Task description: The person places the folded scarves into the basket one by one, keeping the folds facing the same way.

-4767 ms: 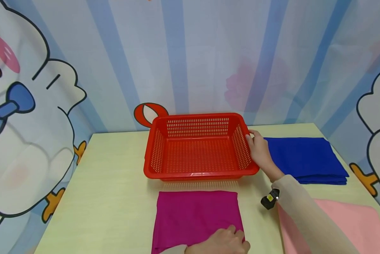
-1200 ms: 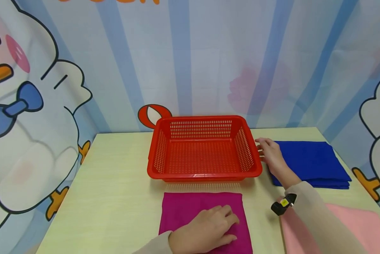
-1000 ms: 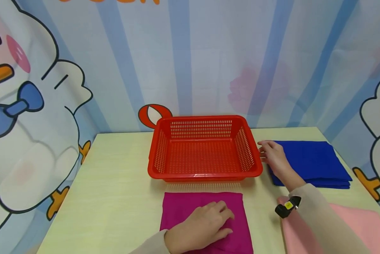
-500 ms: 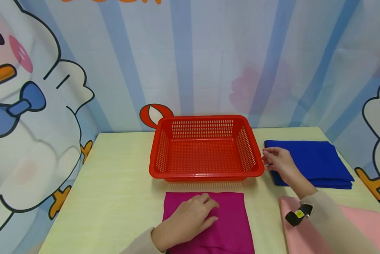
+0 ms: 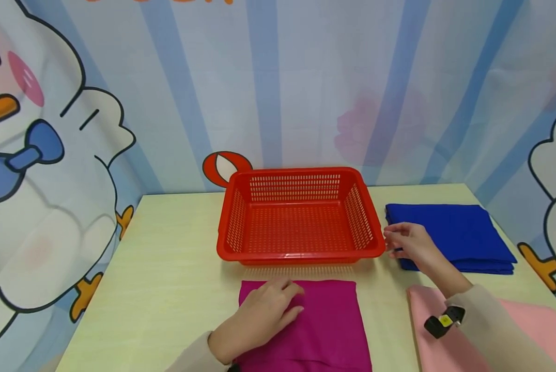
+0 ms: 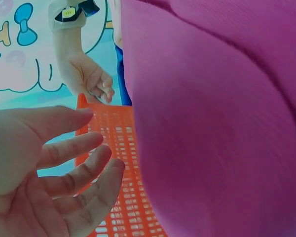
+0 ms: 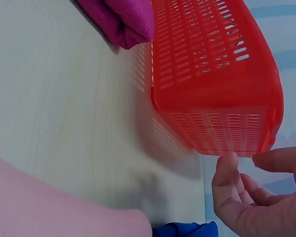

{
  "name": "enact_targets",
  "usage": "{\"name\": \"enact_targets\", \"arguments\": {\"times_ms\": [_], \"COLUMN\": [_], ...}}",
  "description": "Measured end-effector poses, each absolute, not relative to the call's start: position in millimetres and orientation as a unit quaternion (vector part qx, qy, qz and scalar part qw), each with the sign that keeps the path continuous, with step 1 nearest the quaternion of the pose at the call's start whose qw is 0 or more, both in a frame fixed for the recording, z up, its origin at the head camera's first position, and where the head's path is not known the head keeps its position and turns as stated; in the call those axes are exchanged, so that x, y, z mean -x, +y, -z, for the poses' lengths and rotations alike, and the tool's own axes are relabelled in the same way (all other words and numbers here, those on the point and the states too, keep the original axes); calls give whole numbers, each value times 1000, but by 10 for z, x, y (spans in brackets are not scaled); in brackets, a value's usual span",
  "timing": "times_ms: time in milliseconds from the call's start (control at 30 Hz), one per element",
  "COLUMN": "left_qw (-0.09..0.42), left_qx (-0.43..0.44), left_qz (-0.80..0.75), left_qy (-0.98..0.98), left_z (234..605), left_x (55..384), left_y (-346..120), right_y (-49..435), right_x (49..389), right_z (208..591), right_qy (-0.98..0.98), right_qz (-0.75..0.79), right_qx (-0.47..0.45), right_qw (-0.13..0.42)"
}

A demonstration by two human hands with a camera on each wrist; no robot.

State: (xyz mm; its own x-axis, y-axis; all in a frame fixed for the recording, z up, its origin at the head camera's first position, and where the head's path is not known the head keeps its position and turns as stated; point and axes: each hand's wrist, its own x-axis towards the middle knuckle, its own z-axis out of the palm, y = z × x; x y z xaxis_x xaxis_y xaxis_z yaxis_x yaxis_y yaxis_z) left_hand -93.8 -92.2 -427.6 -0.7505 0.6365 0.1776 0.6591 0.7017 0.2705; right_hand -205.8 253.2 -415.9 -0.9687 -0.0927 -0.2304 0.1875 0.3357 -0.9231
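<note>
A red plastic basket (image 5: 301, 257) with slotted walls stands mid-table, nothing inside. My right hand (image 5: 410, 243) is at its right end, fingers loosely bent; in the right wrist view the right hand (image 7: 256, 197) has thumb and index fingertip apart, right by the basket's end wall (image 7: 212, 131). In front of the basket lies a folded magenta cloth (image 5: 329, 325). Over its left part is my left hand (image 5: 259, 315), fingers relaxed and holding nothing. The left wrist view shows the left hand's (image 6: 54, 163) spread fingers beside the magenta cloth (image 6: 212, 123).
A folded blue cloth (image 5: 450, 232) lies right of the basket. Nearer, under the right sleeve, is a folded pink cloth (image 5: 534, 320). A curtain (image 5: 296, 93) with cartoon prints rises behind the pale table (image 5: 175, 268). A black wrist device (image 5: 445, 320) sits at the right cuff.
The right hand has let go of the basket's right rim and drawn slightly back toward the body. The left hand has moved leftward over the magenta cloth from its right side. The cloths and basket stay put.
</note>
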Motion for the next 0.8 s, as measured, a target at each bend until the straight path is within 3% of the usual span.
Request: {"name": "enact_targets", "arguments": {"times_ms": [400, 800], "left_qw": [54, 23], "left_qx": [309, 267], "left_qz": [171, 204], "left_qy": [-934, -942], "left_z": [4340, 4358], "left_x": [957, 973], "left_y": [-1200, -1377], "right_y": [2552, 2517], "right_x": [1937, 1809], "right_z": [4150, 4217], "right_qy": [794, 788], "right_qz": [580, 574], "right_qx": [4, 29], "right_qw": [180, 219]}}
